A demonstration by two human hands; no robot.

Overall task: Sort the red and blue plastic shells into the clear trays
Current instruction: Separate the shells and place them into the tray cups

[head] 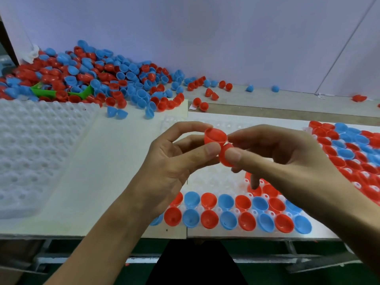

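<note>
The left hand (174, 159) pinches an upper red plastic half-shell (215, 136); the right hand (275, 153) pinches a lower red half-shell (226, 155), the two touching above the clear dimpled tray (213, 179). They seem in separation; next, each needs an empty pocket beside the filled rows.

Red shells (216, 137) — held above tray (216, 179)

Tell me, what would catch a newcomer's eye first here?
Two bare hands at centre: the left hand and right hand each pinch a red shell. Behind, at far left, sprawls a heap of red and blue shells; below the hands, a clear tray holds alternating rows.
</note>
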